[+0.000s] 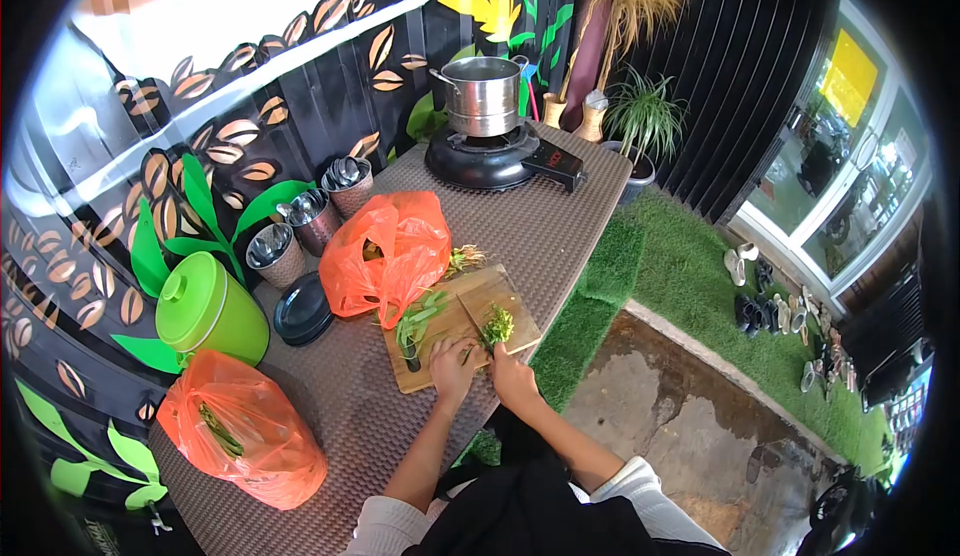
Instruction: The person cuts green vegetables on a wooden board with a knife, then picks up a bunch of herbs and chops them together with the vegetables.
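My right hand [513, 376] is closed round the handle of a knife [472, 318], whose blade points away from me across a wooden cutting board [470, 291]. Beside it, my left hand [453, 366] presses green stems against the board, fingers bent close to the blade. A small heap of chopped greens [498, 326] lies right of the knife. Left of the blade are long leafy greens [420, 318], partly on the board. An orange plastic bag [388, 256] sits just behind the board, with some cut stem ends [465, 258] at its right.
A steel pot [482, 96] stands on a black portable stove [480, 161] at the far end of the brown table [375, 436]. Cutlery cups [310, 218], dark plates [303, 308], a lime-green lidded container [212, 306] and another orange bag [245, 431] occupy the left side.
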The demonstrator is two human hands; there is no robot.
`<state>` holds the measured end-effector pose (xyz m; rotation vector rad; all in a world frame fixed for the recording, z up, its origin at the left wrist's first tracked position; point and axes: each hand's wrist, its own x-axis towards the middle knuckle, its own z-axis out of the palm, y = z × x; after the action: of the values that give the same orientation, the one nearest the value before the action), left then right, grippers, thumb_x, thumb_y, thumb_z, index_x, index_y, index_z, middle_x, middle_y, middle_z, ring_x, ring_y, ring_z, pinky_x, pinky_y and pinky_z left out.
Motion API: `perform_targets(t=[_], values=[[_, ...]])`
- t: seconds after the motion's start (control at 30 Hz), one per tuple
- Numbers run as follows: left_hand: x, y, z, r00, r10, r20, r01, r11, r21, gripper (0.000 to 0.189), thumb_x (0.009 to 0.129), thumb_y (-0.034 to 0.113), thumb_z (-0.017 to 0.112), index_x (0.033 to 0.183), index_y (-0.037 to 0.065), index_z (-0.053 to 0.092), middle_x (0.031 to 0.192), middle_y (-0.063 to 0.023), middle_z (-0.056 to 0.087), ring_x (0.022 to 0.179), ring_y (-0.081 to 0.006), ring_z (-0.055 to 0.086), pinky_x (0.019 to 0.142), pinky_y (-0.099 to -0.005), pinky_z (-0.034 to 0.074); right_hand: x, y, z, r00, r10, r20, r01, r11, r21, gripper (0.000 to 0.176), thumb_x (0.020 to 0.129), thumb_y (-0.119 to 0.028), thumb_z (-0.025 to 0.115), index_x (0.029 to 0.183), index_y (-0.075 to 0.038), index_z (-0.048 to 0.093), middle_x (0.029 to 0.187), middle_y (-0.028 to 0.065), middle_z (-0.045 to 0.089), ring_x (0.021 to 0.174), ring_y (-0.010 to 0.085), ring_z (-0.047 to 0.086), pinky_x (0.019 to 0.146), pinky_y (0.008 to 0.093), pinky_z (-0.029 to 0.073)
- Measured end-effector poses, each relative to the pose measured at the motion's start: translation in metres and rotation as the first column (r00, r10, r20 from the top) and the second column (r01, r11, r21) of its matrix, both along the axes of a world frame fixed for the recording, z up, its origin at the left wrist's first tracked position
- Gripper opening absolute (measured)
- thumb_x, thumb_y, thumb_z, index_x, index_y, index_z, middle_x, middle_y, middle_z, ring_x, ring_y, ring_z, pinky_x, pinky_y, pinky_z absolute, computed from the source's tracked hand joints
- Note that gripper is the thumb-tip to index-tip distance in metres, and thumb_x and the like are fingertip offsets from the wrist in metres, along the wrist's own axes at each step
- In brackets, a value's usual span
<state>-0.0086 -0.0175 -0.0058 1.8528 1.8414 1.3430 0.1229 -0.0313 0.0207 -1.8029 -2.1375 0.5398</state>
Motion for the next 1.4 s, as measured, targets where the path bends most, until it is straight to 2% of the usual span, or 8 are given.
perform_targets(t=[0.17,0.27,0.47,0.77,0.9,1.07,1.23,1.4], values=[[-0.002,-0.001,0.002,1.000,-0.013,-0.013,0.013,1.000,-0.022,0.014,0.075,0.019,0.072,0.087,0.012,0.071,0.081,-0.0032,0.062,0.082,-0.0240,0.056,0.073,-0.0350,0.045,-0.005,0.029,-0.009,0.999,0.046,0.011,-0.047,0.998,0.042,0.022,0.095,-0.025,0.044,0.099,-0.004,0.039,0.069,0.0219,0.063,0.070,0.0408,0.065,0.060,0.0497,0.052],[-0.001,0.001,-0.001,1.000,-0.005,0.002,0.005,0.999,-0.043,0.012,0.075,0.020,0.071,0.083,0.012,0.071,0.081,-0.0032,0.062,0.083,-0.0245,0.055,0.076,-0.0362,0.045,0.004,0.027,0.008,0.995,0.097,-0.028,-0.099,0.992,-0.074,0.021,0.095,-0.023,0.042,0.101,-0.003,0.039,0.077,0.0254,0.064,0.078,0.0416,0.065,0.066,0.0514,0.052],[0.001,0.002,-0.003,0.999,0.012,0.030,-0.011,0.999,-0.032,0.012,0.074,0.019,0.071,0.082,0.012,0.071,0.083,-0.0030,0.063,0.084,-0.0246,0.056,0.077,-0.0359,0.045,-0.008,-0.002,-0.004,0.999,-0.032,0.029,0.033,0.998,-0.053,0.024,0.095,-0.024,0.044,0.103,-0.002,0.039,0.074,0.0257,0.062,0.072,0.0447,0.063,0.060,0.0531,0.050],[-0.001,-0.003,0.003,0.998,-0.037,-0.042,0.037,0.999,0.015,0.014,0.072,0.016,0.071,0.085,0.013,0.072,0.082,-0.0029,0.062,0.083,-0.0228,0.057,0.073,-0.0344,0.047,0.002,0.002,0.006,0.998,0.006,-0.064,-0.011,0.997,-0.071,0.023,0.095,-0.024,0.045,0.101,-0.002,0.040,0.078,0.0247,0.063,0.074,0.0440,0.064,0.063,0.0527,0.052],[-0.001,0.002,-0.003,1.000,-0.014,0.027,0.015,0.999,-0.050,0.012,0.072,0.015,0.070,0.084,0.012,0.072,0.082,-0.0030,0.063,0.082,-0.0235,0.057,0.075,-0.0347,0.046,-0.009,-0.006,-0.002,0.999,-0.049,0.008,0.050,0.998,-0.044,0.025,0.094,-0.023,0.045,0.103,0.000,0.041,0.075,0.0240,0.063,0.075,0.0451,0.063,0.064,0.0535,0.051],[-0.003,0.008,-0.010,0.996,-0.034,0.087,0.040,0.997,-0.061,0.011,0.071,0.015,0.070,0.082,0.011,0.072,0.080,-0.0034,0.065,0.081,-0.0240,0.057,0.077,-0.0354,0.045,-0.003,0.029,-0.006,0.996,0.066,-0.061,-0.071,0.994,-0.086,0.023,0.096,-0.023,0.041,0.101,-0.001,0.040,0.077,0.0246,0.064,0.075,0.0416,0.065,0.064,0.0514,0.052],[-0.008,0.009,-0.004,0.967,-0.029,0.253,0.081,0.977,-0.198,0.013,0.069,0.013,0.074,0.081,0.008,0.073,0.077,-0.0084,0.068,0.073,-0.0229,0.061,0.067,-0.0334,0.048,-0.006,0.001,0.006,1.000,0.002,-0.023,-0.003,0.996,-0.086,0.025,0.095,-0.024,0.043,0.103,0.000,0.039,0.077,0.0267,0.063,0.076,0.0441,0.063,0.064,0.0526,0.051],[-0.010,0.010,-0.003,0.974,-0.037,0.224,0.083,0.977,-0.197,0.014,0.069,0.013,0.075,0.081,0.007,0.073,0.073,-0.0099,0.068,0.068,-0.0231,0.063,0.066,-0.0327,0.049,-0.011,0.012,-0.008,1.000,-0.015,0.021,0.017,0.994,-0.106,0.027,0.095,-0.024,0.044,0.105,0.000,0.039,0.078,0.0280,0.062,0.077,0.0452,0.063,0.065,0.0535,0.050]])
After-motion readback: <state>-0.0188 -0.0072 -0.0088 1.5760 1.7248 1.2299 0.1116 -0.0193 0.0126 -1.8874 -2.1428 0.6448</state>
